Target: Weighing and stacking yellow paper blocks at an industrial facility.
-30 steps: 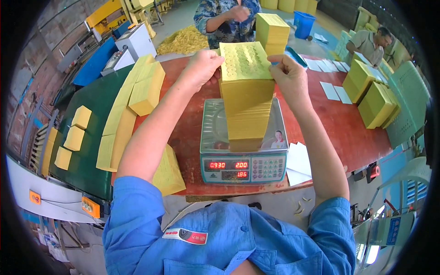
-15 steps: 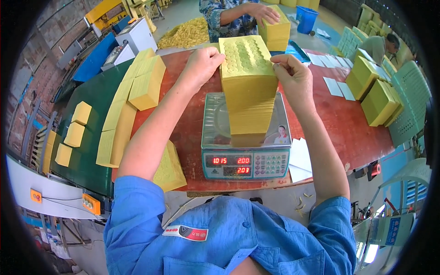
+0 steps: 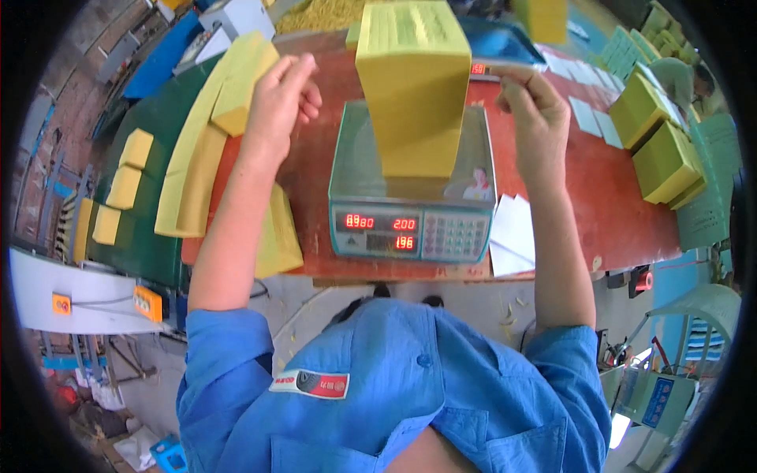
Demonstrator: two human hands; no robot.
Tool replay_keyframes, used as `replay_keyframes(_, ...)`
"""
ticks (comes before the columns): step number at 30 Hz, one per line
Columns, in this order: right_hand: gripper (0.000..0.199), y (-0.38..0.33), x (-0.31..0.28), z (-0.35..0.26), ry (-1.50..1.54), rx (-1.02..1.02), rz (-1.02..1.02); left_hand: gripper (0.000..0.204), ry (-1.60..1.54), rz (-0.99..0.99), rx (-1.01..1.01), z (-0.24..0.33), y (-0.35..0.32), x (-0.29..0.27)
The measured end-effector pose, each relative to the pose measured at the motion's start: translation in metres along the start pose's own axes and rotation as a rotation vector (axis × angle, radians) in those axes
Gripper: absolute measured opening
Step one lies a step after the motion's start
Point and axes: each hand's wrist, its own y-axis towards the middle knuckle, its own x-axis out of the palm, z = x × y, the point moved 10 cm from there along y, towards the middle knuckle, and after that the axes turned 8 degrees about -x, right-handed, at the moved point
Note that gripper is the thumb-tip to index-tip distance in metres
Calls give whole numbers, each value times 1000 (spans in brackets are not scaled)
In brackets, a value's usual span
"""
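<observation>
A tall stack of yellow paper [image 3: 418, 110] stands on the metal pan of a digital weighing scale [image 3: 341, 177] with red lit digits and a keypad. Its top face is blurred. To the left of the stack, my left hand [image 3: 282, 102] hangs in the air with its fingers loosely apart and nothing in it. On the other side, my right hand [image 3: 538, 114] is raised beside the stack's upper edge, index finger stretched out and the other fingers curled. A gap shows between that hand and the paper, and I see nothing in it.
Yellow paper stacks [image 3: 193, 169] line the red table's [image 3: 315, 229] left side; more stacks [image 3: 666, 162] stand at the right. White sheets [image 3: 512, 236] lie beside the scale. Small yellow blocks [image 3: 124, 187] rest on a green surface. Behind is a second scale [image 3: 479, 69]. A person [image 3: 674, 79] is at far right.
Both hands have come away from the stack's top edges and spread outward. The scale's digits have changed. My view has tilted down, and the co-worker across the table has left it.
</observation>
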Motion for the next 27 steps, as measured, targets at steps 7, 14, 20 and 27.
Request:
replay_keyframes(7,17,-10,4,5,37,-38,-61,40,-30,11,-10,-10,-29,-5)
replay_keyframes(14,19,-19,12,19,102,-20,-135,46,-33,-6,-35,-18,-47,2)
replay_keyframes(20,18,-14,16,34,151,60,-115,48,-86,-67,-70,-26,-20,7)
replay_keyframes(27,18,6,19,100,236,151,37,61,-528,-195,-299,-32,31,39)
